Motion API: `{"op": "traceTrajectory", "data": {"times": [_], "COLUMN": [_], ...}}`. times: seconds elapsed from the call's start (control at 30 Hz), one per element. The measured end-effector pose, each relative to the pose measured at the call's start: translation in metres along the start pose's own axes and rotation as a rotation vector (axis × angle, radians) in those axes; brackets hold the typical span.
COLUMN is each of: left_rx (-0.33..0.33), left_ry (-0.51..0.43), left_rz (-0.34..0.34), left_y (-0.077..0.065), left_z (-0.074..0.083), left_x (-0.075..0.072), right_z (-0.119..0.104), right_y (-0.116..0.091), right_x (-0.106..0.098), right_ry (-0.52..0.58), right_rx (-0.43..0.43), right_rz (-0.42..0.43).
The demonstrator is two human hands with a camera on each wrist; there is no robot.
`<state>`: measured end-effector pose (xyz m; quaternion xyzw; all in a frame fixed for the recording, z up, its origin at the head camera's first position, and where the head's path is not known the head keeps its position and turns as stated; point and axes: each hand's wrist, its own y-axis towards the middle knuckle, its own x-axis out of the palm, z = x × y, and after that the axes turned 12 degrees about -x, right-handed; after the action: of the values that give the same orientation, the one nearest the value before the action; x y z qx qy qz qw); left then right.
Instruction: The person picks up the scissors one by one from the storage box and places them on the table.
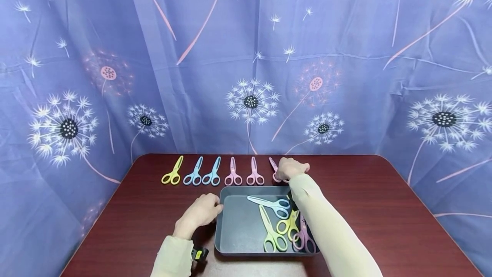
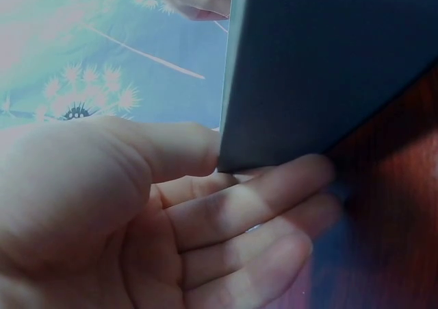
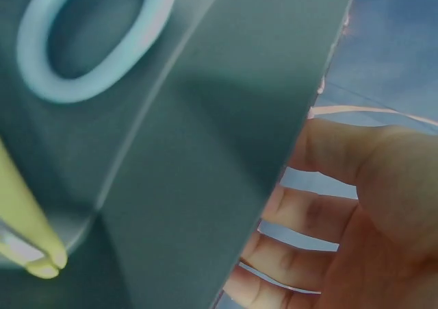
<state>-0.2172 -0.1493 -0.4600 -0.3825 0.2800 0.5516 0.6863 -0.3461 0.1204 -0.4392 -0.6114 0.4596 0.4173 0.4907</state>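
A dark grey tray point(image 1: 240, 225) stands near the table's front. My left hand point(image 1: 200, 212) holds its left wall; in the left wrist view the thumb point(image 2: 181, 148) lies against the tray's edge point(image 2: 287, 76) and the fingers are bent by its outer side. Beyond the tray's far right corner, my right hand point(image 1: 291, 169) grips a pair of pink scissors point(image 1: 273, 164) by the handles, partly covering them. The tray wall hides the right fingertips in the right wrist view. Inside the tray lie blue scissors point(image 1: 270, 203), yellow-green scissors point(image 1: 273, 234), yellow scissors point(image 1: 293, 225) and purple scissors point(image 1: 303, 238).
Along the table's far edge runs a row of scissors, blades pointing away: yellow scissors point(image 1: 174, 172), two blue pairs, then pink scissors point(image 1: 232, 172) and another pink pair. A blue dandelion-print curtain point(image 1: 200, 97) hangs behind the dark red table point(image 1: 369, 200).
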Motion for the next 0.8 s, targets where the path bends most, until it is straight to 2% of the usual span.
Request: {"op": "traceTrajectory", "data": {"times": [0.27, 0.8], "left_rx": [-0.032, -0.025], "left_ry": [0.010, 0.014], "left_rz": [-0.012, -0.003], "left_y": [0.0026, 0.0027], "left_z": [-0.0018, -0.0005], "left_x": [0.0032, 0.0015], "right_z": [-0.0063, -0.0066], "right_y": [0.0009, 0.0064], "right_x": [-0.0008, 0.0074], "right_ry": [-0.002, -0.010], "right_rx": [0.023, 0.015], "right_rz": [0.001, -0.014]}}
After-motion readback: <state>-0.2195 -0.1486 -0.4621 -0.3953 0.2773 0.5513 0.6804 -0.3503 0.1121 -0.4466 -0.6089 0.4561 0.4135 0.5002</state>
